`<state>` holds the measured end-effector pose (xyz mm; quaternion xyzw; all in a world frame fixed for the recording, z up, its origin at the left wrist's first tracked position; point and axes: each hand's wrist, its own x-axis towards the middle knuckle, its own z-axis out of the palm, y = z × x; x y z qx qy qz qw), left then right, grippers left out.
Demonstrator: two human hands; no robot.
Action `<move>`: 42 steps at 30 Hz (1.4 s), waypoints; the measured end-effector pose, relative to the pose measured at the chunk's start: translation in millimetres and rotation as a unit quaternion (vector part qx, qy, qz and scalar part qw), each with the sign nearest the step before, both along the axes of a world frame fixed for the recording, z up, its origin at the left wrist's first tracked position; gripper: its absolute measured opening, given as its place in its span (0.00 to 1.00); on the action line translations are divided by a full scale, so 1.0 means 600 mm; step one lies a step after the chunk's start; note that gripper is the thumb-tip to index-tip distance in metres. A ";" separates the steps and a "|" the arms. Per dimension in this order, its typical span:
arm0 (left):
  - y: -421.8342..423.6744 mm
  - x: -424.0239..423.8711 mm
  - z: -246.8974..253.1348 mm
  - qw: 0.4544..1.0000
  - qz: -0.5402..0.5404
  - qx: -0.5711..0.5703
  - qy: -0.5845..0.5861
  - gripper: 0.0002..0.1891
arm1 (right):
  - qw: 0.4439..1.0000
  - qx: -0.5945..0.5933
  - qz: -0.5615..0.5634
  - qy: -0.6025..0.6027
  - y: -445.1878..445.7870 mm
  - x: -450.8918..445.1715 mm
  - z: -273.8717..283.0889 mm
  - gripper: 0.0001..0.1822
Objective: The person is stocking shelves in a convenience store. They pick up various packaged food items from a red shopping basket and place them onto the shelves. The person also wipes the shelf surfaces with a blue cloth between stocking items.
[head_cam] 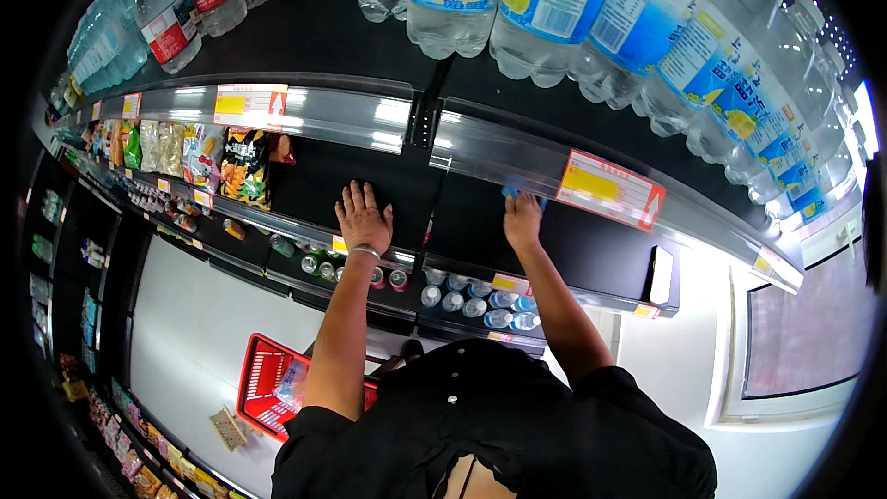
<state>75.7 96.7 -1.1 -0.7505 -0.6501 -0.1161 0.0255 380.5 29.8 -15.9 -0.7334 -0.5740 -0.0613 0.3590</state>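
Observation:
My left hand (364, 217), with a bracelet at its wrist, lies palm down with fingers spread on the black shelf (312, 180), to the right of several snack bags. A dark snack bag (244, 165) is the large one nearest to it. Farther right, my right hand (522, 218) reaches onto the same shelf level, under the clear price rail (499, 145). Its fingers are closed around a small blue item (511, 191), perhaps a cloth; most of it is hidden by the fingers and the rail.
Large bottles of lemon soda (454, 0) and red-labelled water bottles (163, 21) stand on the shelf above. Below are drink cans (309, 264) and small water bottles (475, 307). A phone-like object (662, 276) lies at the shelf's right end. A red shopping basket (260, 388) stands on the floor.

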 end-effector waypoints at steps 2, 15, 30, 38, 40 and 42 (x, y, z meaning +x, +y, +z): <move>0.005 0.014 0.001 1.000 -0.015 0.003 -0.001 0.35 | 0.995 0.010 0.022 0.098 0.066 -0.018 -0.033 0.26; 0.007 0.037 0.030 0.981 -0.129 0.094 -0.108 0.34 | 0.992 -0.099 0.065 -0.037 -0.173 -0.028 0.086 0.30; 0.058 0.227 -0.040 0.973 -0.206 -0.105 0.008 0.27 | 0.961 -0.269 0.029 -0.053 -0.201 -0.021 0.085 0.38; 0.171 0.082 -0.053 0.989 -0.143 -0.026 -0.002 0.26 | 0.950 -0.306 0.013 -0.057 -0.201 -0.025 0.093 0.37; 0.216 0.040 -0.085 0.991 -0.129 -0.021 -0.021 0.25 | 0.950 -0.307 0.004 -0.057 -0.203 -0.024 0.096 0.37; 0.270 -0.007 -0.124 0.991 -0.119 -0.013 -0.054 0.24 | 0.947 -0.315 -0.001 -0.058 -0.202 -0.025 0.097 0.36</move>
